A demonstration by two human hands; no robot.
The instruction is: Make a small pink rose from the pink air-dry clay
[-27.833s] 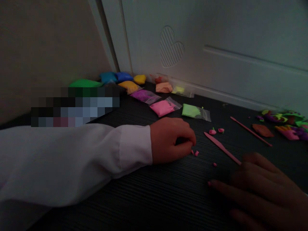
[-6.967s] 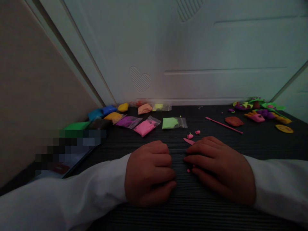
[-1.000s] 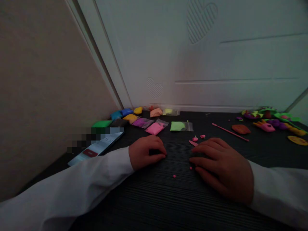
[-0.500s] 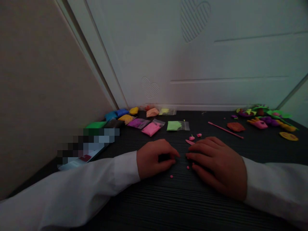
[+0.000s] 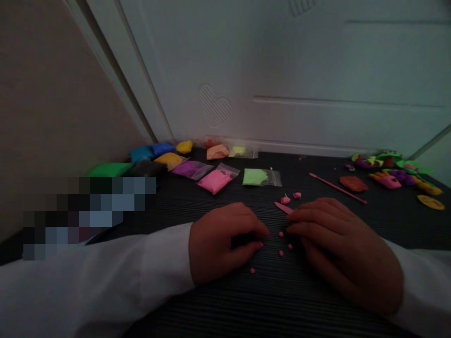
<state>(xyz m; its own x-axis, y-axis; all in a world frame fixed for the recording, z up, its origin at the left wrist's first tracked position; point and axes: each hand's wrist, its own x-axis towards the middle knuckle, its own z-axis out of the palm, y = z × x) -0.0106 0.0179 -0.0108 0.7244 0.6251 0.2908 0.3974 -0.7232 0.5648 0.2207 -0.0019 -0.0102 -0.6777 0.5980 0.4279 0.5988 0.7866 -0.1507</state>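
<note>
Both my hands rest on a dark ribbed tabletop [image 5: 268, 305]. My left hand [image 5: 221, 241] is curled, thumb and fingertips pinched on a tiny pink clay bit at its tip. My right hand [image 5: 338, 249] lies palm down with fingers bent, fingertips beside several small pink clay balls [image 5: 282, 244]. A pink plastic modelling tool [image 5: 283, 208] pokes out from under its fingers. Two small pink clay buds [image 5: 291, 197] sit just beyond.
Clay bags lie along the back: pink [image 5: 214, 180], light green [image 5: 259, 177], purple [image 5: 192, 169], orange, yellow, blue, green. A thin pink stick [image 5: 336, 188] and finished colourful clay shapes [image 5: 391, 171] sit at the right. A white panelled door stands behind.
The view has tilted down and come closer. More small pink balls now show between my hands, and my right hand has shifted slightly right, uncovering them.
</note>
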